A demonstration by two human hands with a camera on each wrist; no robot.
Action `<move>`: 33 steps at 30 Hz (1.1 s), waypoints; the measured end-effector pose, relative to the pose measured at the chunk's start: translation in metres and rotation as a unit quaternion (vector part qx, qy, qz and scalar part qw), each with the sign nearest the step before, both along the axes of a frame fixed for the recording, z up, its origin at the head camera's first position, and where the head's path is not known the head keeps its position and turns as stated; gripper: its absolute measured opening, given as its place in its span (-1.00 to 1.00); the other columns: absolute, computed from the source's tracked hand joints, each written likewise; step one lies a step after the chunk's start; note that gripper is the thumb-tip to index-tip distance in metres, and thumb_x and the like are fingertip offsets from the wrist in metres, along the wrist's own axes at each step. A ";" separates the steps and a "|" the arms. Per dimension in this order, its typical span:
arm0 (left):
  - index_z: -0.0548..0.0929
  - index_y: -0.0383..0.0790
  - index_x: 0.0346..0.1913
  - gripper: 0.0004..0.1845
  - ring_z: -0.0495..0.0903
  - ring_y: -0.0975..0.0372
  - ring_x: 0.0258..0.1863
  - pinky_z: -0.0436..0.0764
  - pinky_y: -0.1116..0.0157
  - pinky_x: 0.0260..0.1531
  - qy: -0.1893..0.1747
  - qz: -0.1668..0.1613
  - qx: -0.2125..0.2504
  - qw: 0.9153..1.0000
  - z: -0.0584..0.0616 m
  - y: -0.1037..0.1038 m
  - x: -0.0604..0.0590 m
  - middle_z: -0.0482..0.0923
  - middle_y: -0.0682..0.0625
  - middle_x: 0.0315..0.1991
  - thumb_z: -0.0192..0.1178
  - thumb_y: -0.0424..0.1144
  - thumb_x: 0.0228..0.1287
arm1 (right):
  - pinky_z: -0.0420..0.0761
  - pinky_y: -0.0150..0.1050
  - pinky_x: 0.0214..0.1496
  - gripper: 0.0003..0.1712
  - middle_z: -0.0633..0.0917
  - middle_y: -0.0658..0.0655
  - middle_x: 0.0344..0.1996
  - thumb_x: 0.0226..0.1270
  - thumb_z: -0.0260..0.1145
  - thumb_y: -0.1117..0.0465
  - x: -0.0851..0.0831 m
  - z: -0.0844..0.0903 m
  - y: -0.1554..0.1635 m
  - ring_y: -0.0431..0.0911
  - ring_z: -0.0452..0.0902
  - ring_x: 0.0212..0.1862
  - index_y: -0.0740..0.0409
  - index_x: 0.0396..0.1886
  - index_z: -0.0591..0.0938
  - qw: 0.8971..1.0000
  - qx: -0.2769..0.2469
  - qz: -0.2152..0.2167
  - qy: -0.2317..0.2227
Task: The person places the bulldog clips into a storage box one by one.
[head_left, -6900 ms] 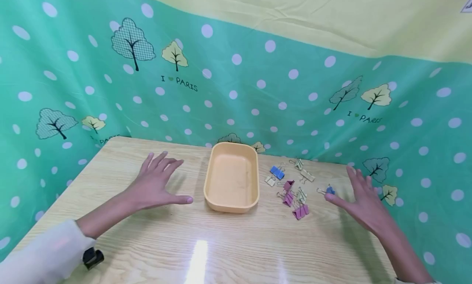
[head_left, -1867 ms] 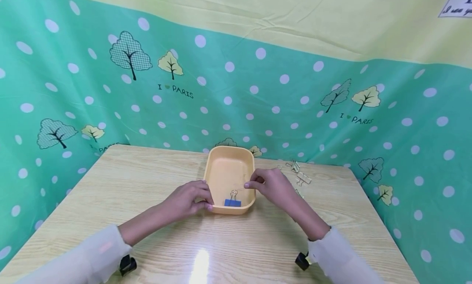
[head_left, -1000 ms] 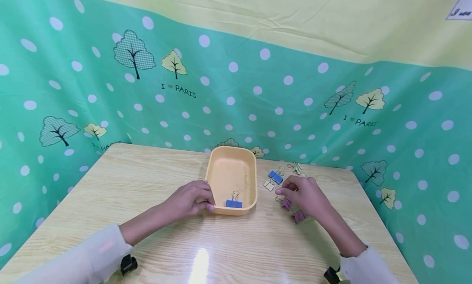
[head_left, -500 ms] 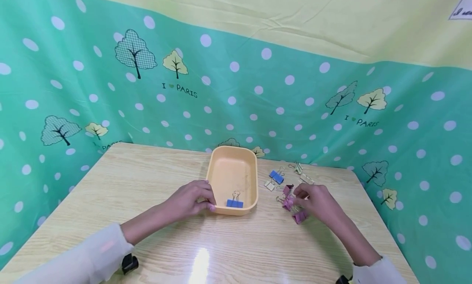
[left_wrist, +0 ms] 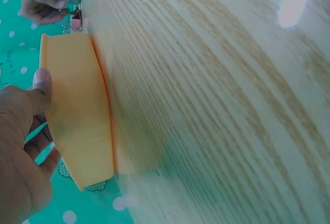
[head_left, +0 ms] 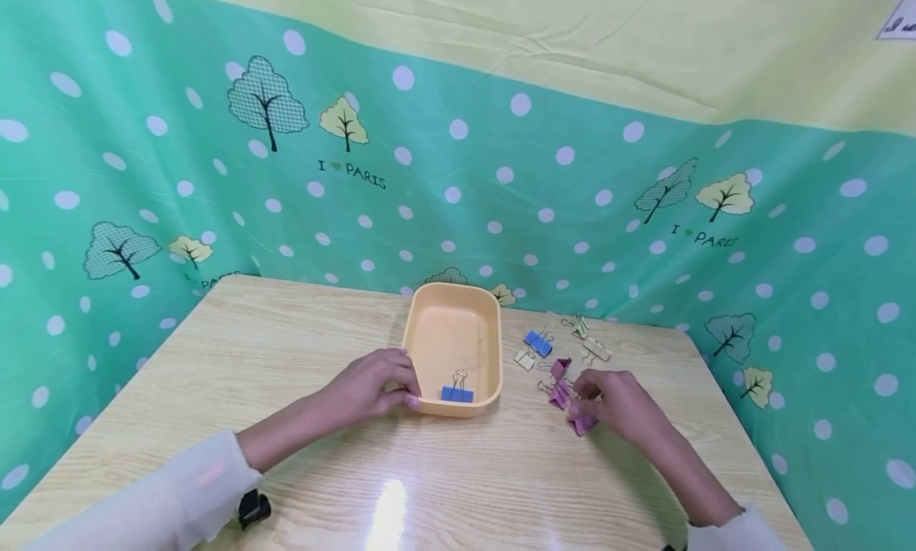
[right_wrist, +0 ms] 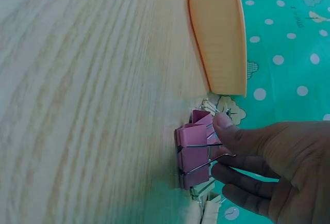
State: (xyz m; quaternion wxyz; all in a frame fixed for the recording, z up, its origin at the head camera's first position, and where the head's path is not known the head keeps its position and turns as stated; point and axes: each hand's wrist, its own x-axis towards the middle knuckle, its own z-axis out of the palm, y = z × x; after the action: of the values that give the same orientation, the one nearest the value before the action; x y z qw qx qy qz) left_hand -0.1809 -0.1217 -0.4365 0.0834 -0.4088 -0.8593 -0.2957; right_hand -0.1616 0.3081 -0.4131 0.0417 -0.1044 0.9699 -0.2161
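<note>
My left hand [head_left: 375, 384] grips the near left corner of a peach plastic tray [head_left: 495, 328]; in the left wrist view the thumb [left_wrist: 42, 82] lies against its outer wall. A blue binder clip [head_left: 456, 394] stands inside the tray, its wire handles up. My right hand [head_left: 619, 404] is at the magenta binder clips on the table, fingertips by the nearest one [head_left: 582, 424]. In the right wrist view, thumb and fingers are around wire handles beside a magenta clip [right_wrist: 195, 154]. Whether they pinch anything is not clear. The pale green clip there is mostly hidden.
Right of the tray lie another blue clip [head_left: 538, 343], a small cream clip [head_left: 525, 360], a green clip [head_left: 580, 327] and a larger cream clip [head_left: 597, 348]. A polka-dot curtain [head_left: 458, 177] hangs behind the wooden table [head_left: 286, 312].
The blue clip formerly at far right is gone from there; a blue clip is now in the tray. My left hand has taken the tray's rim. My right hand has moved from the tray to the magenta clips.
</note>
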 end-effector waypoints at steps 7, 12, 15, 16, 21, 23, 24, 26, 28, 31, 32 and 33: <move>0.88 0.02 -0.31 -0.89 0.61 0.43 -0.23 0.74 0.26 -0.05 0.002 -0.002 0.000 1.000 -0.001 -0.001 0.000 0.76 0.27 -0.31 0.65 -0.20 0.27 | 0.65 -0.34 -0.30 -0.83 0.84 -0.04 -0.35 0.35 0.68 0.27 0.001 -0.005 0.000 -0.21 0.68 -0.28 0.17 -0.14 0.85 1.000 -0.006 0.002 -0.003; 0.87 0.02 -0.32 -0.89 0.61 0.44 -0.23 0.79 0.17 0.09 0.008 -0.002 -0.001 1.000 -0.001 -0.001 0.000 0.76 0.27 -0.32 0.66 -0.20 0.26 | 0.56 -0.35 -0.35 -0.89 0.78 -0.08 -0.44 0.38 0.66 0.24 0.004 -0.008 -0.001 -0.21 0.57 -0.38 0.11 -0.21 0.85 1.000 -0.021 0.006 -0.010; 0.87 0.02 -0.32 -0.89 0.63 0.44 -0.21 0.78 0.08 0.29 0.003 0.002 -0.005 1.000 0.000 0.000 0.000 0.76 0.28 -0.31 0.66 -0.20 0.26 | 0.55 -0.36 -0.34 -0.89 0.76 -0.11 -0.45 0.39 0.66 0.21 0.005 -0.009 -0.001 -0.23 0.55 -0.39 0.05 -0.24 0.84 1.000 -0.020 0.012 -0.005; 0.88 0.03 -0.32 -0.89 0.64 0.44 -0.21 0.76 0.04 0.35 0.001 0.003 -0.007 1.000 0.000 0.000 0.000 0.76 0.28 -0.31 0.66 -0.19 0.26 | 0.55 -0.36 -0.34 -0.89 0.76 -0.11 -0.46 0.38 0.66 0.20 0.005 -0.009 -0.001 -0.23 0.54 -0.39 0.04 -0.25 0.84 1.000 -0.018 0.014 -0.001; 0.88 0.03 -0.31 -0.89 0.65 0.43 -0.19 0.71 0.00 0.45 -0.007 0.008 -0.011 1.000 0.002 0.001 0.000 0.75 0.29 -0.30 0.65 -0.19 0.28 | 0.53 -0.37 -0.35 -0.88 0.75 -0.13 -0.48 0.36 0.68 0.19 0.005 -0.012 -0.001 -0.26 0.49 -0.42 0.02 -0.28 0.84 1.000 -0.014 0.023 0.017; 0.88 0.03 -0.31 -0.90 0.65 0.43 -0.19 0.71 0.00 0.45 -0.008 0.010 -0.011 1.000 0.002 0.001 0.000 0.75 0.29 -0.30 0.65 -0.19 0.27 | 0.52 -0.38 -0.37 -0.88 0.76 -0.13 -0.48 0.36 0.68 0.19 0.005 -0.013 -0.001 -0.27 0.48 -0.43 0.03 -0.30 0.84 0.999 -0.017 0.023 0.017; 0.88 0.03 -0.31 -0.90 0.65 0.43 -0.19 0.71 0.00 0.45 -0.009 0.010 -0.012 1.000 0.003 0.001 0.001 0.75 0.29 -0.30 0.65 -0.19 0.28 | 0.51 -0.38 -0.37 -0.87 0.76 -0.12 -0.49 0.36 0.68 0.19 0.005 -0.013 -0.001 -0.27 0.48 -0.43 0.03 -0.30 0.84 0.999 -0.020 0.021 0.015; 0.88 0.03 -0.31 -0.90 0.64 0.44 -0.19 0.73 0.01 0.42 -0.010 0.010 -0.011 1.000 0.002 0.001 0.001 0.75 0.29 -0.30 0.65 -0.19 0.28 | 0.51 -0.38 -0.39 -0.87 0.76 -0.11 -0.50 0.36 0.68 0.21 0.005 -0.014 -0.001 -0.25 0.49 -0.44 0.04 -0.32 0.83 0.999 -0.028 0.015 0.008; 0.88 0.03 -0.31 -0.90 0.63 0.44 -0.20 0.74 0.02 0.39 -0.012 0.010 -0.011 1.000 0.002 0.001 0.001 0.75 0.29 -0.30 0.64 -0.19 0.29 | 0.51 -0.37 -0.40 -0.87 0.77 -0.10 -0.50 0.36 0.67 0.22 0.005 -0.015 0.000 -0.24 0.51 -0.45 0.04 -0.33 0.83 0.999 -0.039 0.010 -0.002; 0.88 0.04 -0.31 -0.90 0.63 0.45 -0.20 0.74 0.01 0.39 -0.014 0.010 -0.011 1.000 0.002 0.001 0.001 0.75 0.30 -0.30 0.64 -0.19 0.30 | 0.58 -0.31 -0.31 -0.86 0.76 -0.10 -0.51 0.37 0.67 0.20 0.004 -0.014 0.000 -0.23 0.52 -0.46 0.04 -0.34 0.83 0.999 -0.045 0.007 -0.009; 0.88 0.04 -0.31 -0.90 0.63 0.45 -0.20 0.74 0.01 0.40 -0.014 0.010 -0.011 1.000 0.002 0.001 0.001 0.75 0.30 -0.30 0.64 -0.19 0.30 | 0.59 -0.29 -0.31 -0.86 0.77 -0.11 -0.51 0.37 0.67 0.20 0.004 -0.014 0.001 -0.24 0.52 -0.46 0.03 -0.34 0.83 0.999 -0.047 0.007 -0.011; 0.88 0.04 -0.31 -0.90 0.63 0.44 -0.20 0.75 0.02 0.38 -0.014 0.010 -0.011 1.000 0.002 0.001 0.001 0.75 0.31 -0.30 0.64 -0.19 0.30 | 0.60 -0.28 -0.30 -0.86 0.77 -0.11 -0.51 0.38 0.67 0.20 0.004 -0.014 0.001 -0.24 0.53 -0.45 0.04 -0.34 0.83 0.999 -0.051 0.008 -0.012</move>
State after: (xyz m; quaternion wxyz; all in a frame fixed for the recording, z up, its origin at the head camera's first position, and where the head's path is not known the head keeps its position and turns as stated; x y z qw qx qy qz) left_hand -0.1803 -0.1204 -0.4347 0.0694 -0.3966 -0.8679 -0.2909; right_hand -0.1577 0.3091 -0.4268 0.0496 -0.1118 0.9562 -0.2659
